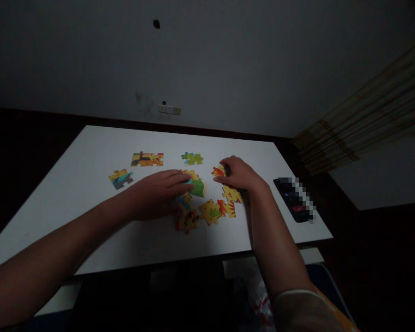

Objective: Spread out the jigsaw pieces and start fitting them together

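A: Cardboard puzzle pieces (207,203), bright yellow, red and green print, lie loose mid-table (90,216). Lighting is poor, so detail is weak.

B: Hands?

A: Left hand (157,193) lies flat, palm down, fingers stretched out over the cluster, tips on a green piece (198,186). No grip, it just presses. Right hand (238,175) is curled, fingertips pinching a small red-yellow piece (219,171) at the cluster's far right side. That piece looks low, at or just off the surface; I can't tell which.

B: Other pieces?

A: Joined strip (147,159) far left, blue-yellow piece (121,178) nearer left, green pair (192,158) far centre, all apart from the hands. A few joined yellow-red ones (221,210) sit near the right wrist.

B: Risks?

A: My guess: the flat left palm could drag or scatter the loose pieces under it if it slides. The right forearm lies just beside the joined bit and could knock it apart. The pinched piece is thin, so the grip could slip. A dark phone (293,200) lies near the right table edge, and a wide elbow swing could push it off.

B: Piece condition?

A: Flat, glossy-looking, knobbed edges, no bends visible.
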Available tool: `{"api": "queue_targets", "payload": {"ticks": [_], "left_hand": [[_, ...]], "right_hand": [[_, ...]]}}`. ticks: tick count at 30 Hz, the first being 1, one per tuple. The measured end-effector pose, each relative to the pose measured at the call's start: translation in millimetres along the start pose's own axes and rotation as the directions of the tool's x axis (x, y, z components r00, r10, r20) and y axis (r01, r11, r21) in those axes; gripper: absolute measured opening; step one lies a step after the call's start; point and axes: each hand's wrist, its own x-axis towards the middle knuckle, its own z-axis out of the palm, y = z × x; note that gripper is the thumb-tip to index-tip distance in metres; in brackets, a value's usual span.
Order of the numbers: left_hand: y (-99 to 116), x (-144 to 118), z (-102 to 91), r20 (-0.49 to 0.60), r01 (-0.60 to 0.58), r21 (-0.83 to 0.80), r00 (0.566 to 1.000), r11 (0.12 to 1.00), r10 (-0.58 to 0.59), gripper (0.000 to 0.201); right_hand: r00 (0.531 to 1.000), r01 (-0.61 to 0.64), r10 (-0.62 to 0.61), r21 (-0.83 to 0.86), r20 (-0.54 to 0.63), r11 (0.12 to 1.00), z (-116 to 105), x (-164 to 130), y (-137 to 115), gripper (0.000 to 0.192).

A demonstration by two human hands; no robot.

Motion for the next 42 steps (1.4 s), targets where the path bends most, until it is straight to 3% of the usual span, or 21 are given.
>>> {"api": "queue_targets", "payload": {"ticks": [4,8,13,17,20,24,30,33,36,39,42], "left_hand": [[7.8,3.2,9.2,0.061,-0.080,0.007,0.995,0.997,0.080,0.052],[0.9,1.9,3.2,0.108,-0.043,-0.042,0.993,0.998,0.047,0.036],[-6.7,-0.4,-3.5,0.140,-0.009,-0.098,0.990,0.995,0.023,0.051],[-4.8,-0.2,-2.3,0.120,-0.006,-0.085,0.993,0.996,0.017,0.069],[2.5,0.5,-4.2,0.107,-0.062,-0.054,0.992,0.997,0.068,0.067],[11.6,1.8,-9.3,0.098,-0.098,-0.047,0.990,0.994,0.102,0.061],[15.1,0.3,-13.2,0.093,-0.093,-0.048,0.991,0.995,0.097,0.066],[16.9,-1.7,-17.9,0.129,-0.081,-0.051,0.988,0.995,0.087,0.062],[16.3,-2.7,-23.4,0.158,-0.068,-0.090,0.984,0.994,0.081,0.056],[12.4,-2.5,-28.0,0.177,-0.062,-0.113,0.981,0.992,0.082,0.046],[8.1,-2.4,-30.9,0.207,-0.061,-0.133,0.974,0.989,0.088,0.030]], "right_hand": [[0.999,0.021,-0.020,-0.013,0.039,1.000,4.3,1.8,-9.0,0.033],[0.999,0.029,-0.030,0.019,0.021,0.999,9.3,4.4,-7.0,0.026],[0.991,0.012,-0.022,-0.080,-0.129,0.997,17.7,7.7,-1.2,0.044],[0.972,0.148,-0.138,0.037,-0.188,0.988,14.2,4.5,-11.5,0.032],[0.965,0.260,-0.247,0.181,-0.090,0.948,12.6,-0.6,-33.8,0.030],[0.932,0.326,-0.352,0.222,0.087,0.919,21.4,-4.3,-62.0,0.062],[0.933,0.280,-0.326,0.264,0.151,0.923,24.8,-5.4,-58.8,0.053],[0.953,0.243,-0.276,0.233,0.123,0.942,17.3,-5.0,-45.0,0.044],[0.968,0.230,-0.238,0.099,0.075,0.968,11.5,-4.2,-36.8,0.034],[0.966,0.260,-0.259,0.019,-0.010,0.966,13.1,-3.2,-41.3,0.028],[0.943,0.329,-0.326,0.050,-0.061,0.943,22.8,-1.4,-55.8,0.036]]}}
